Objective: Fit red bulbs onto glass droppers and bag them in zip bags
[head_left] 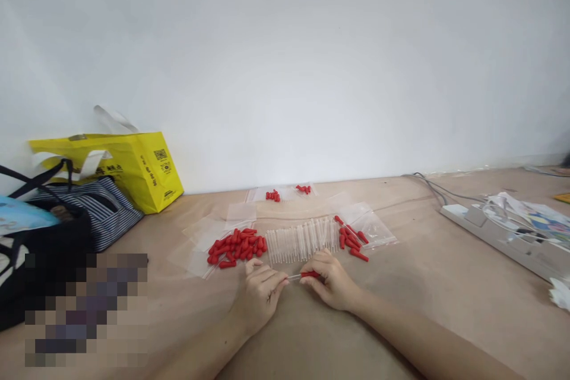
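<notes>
My left hand pinches one end of a thin clear dropper tube. At the tube's other end, the fingers of my right hand are closed on a red rubber bulb. Tube and bulb lie in one line, held just above the table; my fingertips hide exactly how they meet. Behind my hands lies a row of clear tubes, side by side. A heap of red bulbs is left of the row, and a smaller group of red bulbs is on its right.
Clear plastic bags lie under and around the bulbs, with further red bulbs near the wall. At left stand a yellow bag and a striped bag. A white power strip with cables is on the right.
</notes>
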The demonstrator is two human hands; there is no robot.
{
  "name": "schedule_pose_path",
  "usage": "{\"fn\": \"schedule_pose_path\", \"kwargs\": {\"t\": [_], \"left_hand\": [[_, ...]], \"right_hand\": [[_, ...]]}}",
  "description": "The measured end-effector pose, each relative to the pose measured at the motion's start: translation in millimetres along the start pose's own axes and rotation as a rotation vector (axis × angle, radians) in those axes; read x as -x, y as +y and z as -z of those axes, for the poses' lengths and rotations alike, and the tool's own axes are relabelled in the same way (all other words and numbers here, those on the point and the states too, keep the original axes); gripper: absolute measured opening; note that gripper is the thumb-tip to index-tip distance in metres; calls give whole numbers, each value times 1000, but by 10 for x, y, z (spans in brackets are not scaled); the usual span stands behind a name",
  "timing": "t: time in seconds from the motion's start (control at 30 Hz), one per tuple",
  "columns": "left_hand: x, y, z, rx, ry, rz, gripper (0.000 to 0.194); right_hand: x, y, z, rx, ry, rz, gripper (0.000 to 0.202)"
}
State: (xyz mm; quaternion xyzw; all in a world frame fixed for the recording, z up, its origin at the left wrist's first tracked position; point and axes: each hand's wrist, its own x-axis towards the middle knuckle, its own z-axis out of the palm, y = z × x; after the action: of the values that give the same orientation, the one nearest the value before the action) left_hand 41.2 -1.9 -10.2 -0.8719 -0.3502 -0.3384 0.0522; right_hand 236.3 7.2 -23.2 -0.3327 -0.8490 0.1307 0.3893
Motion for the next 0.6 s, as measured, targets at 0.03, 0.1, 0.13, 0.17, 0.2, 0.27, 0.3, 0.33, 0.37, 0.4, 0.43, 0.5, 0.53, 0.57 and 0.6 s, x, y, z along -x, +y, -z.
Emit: {"fn": "schedule_pose_path", "kwargs": {"t": [0.03,0.1,0.13,0.17,0.2,0.27,0.3,0.33,0.37,0.4,0.43,0.5,0.53,0.57,0.6], "left_hand": [[0,0,0,-3,-2,2,21],[0,-1,0,0,-6,9,22],[-1,-2,0,5,-8,14,22],[-2,-1,0,9,-8,19,23],[-3,-1,0,13,-8,23,23],[-4,0,-1,18,-4,27,23],[-4,0,-2,20,0,26,22],[-5,-1,-3,22,4,23,22],[-4,-2,-5,24,8,19,22],[-4,-4,-7,26,10,17,22],[-3,-6,-9,28,9,15,21],[-2,-10,-12,31,10,13,22],[-2,-11,-12,31,10,13,22],[-1,-12,-12,30,9,14,22],[-1,-11,-11,27,6,16,22]], "right_hand": [[-2,1,-2,-4,1,-2,13],[-7,6,-10,-5,4,-4,14],[-11,10,-14,-3,4,-3,14],[-14,14,-18,1,2,-1,15],[-16,20,-21,4,0,3,15],[-20,30,-24,7,-12,12,15],[-21,34,-24,5,-18,16,15],[-21,37,-25,4,-22,18,15],[-21,39,-26,3,-23,18,15],[-20,40,-27,2,-23,18,14],[-20,40,-29,3,-20,18,14],[-22,39,-33,7,-16,15,13],[-24,39,-34,7,-17,14,13],[-27,39,-34,4,-20,14,13],[-32,40,-33,-2,-25,10,12]]}}
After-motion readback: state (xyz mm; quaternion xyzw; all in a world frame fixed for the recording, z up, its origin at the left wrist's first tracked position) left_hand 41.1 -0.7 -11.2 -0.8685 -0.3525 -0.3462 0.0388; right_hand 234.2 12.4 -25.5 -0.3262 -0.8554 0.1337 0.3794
